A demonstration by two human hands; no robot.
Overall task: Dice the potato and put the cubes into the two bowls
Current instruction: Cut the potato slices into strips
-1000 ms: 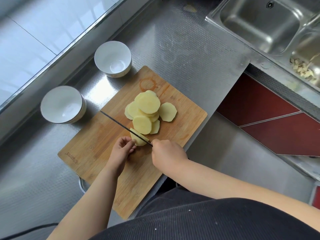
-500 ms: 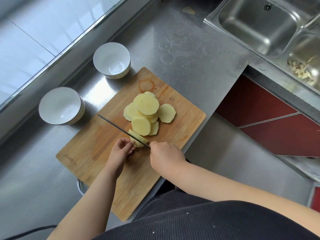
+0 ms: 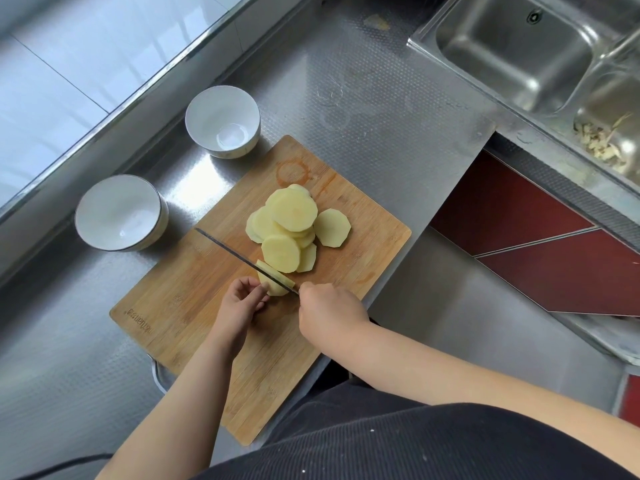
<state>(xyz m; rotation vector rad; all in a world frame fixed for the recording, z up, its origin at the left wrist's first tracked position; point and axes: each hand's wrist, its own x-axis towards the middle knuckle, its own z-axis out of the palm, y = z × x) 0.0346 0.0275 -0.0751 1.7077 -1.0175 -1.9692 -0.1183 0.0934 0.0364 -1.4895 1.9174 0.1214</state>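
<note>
Head view, looking straight down: the left hand [image 3: 239, 301] curls its fingertips onto the last chunk of potato [image 3: 273, 282] near the frame's centre, pinning it to the board. Just right of it, the right hand [image 3: 329, 311] is closed round the knife handle, which the fist hides. The knife [image 3: 239, 256] shows only as a thin dark spine running up and left, its edge set into the pale chunk.

Just above the blade, smooth pale-yellow potato slices [image 3: 291, 223] lie in an overlapping heap, roundish with faceted, peeled edges; one lies flat at the heap's right side. All of it rests on a rectangular bamboo cutting board [image 3: 194, 306] with rounded corners, striped grain and a faint ring stain near its upper corner.

Left of the board stand two round, glossy white bowls, the near bowl [image 3: 119, 213] at mid-left and the far bowl [image 3: 223, 121] above it, both holding no potato. The bench [image 3: 363, 109] is dimpled stainless steel. A steel sink [image 3: 519, 53] fills the upper right; its adjoining basin holds pale scraps [image 3: 602, 143].
</note>
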